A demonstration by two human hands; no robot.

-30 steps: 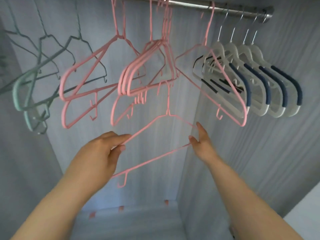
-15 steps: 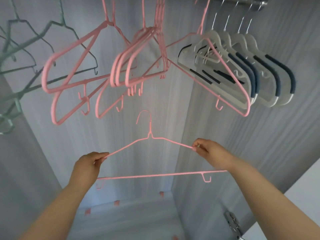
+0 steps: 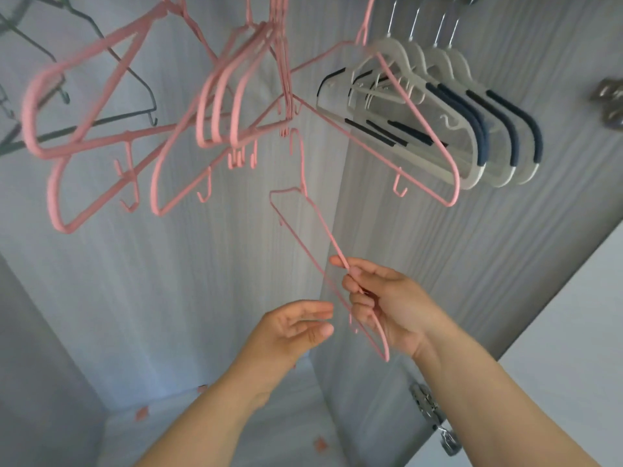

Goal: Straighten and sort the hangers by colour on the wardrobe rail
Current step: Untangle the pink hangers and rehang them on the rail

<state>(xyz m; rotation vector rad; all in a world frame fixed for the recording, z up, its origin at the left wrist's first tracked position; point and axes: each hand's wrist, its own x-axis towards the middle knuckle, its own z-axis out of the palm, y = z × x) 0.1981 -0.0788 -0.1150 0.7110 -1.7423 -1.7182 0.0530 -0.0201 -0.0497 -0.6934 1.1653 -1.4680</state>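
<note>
Thin pink hanger (image 3: 327,232) under hung pink hangers (image 3: 215,106), hook up, long axis far-left to near-right, nearly edge-on. Upper wire pinched in curled fingers (image 3: 357,284) of right hand (image 3: 387,305). Left hand (image 3: 290,332) slack, empty, just beside lower bar.

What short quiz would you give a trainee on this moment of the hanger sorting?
1. True or false: the left hand and the right hand both grip the loose pink hanger.
2. Which group hangs farthest to the right? A: pink ones. B: white hangers with navy pads. C: dark grey ones.
3. How many hangers are in that farthest-right group?

Key
1. False. Only the right hand grips the loose pink hanger. The left hand is open beside it.
2. B.
3. Four.
</note>
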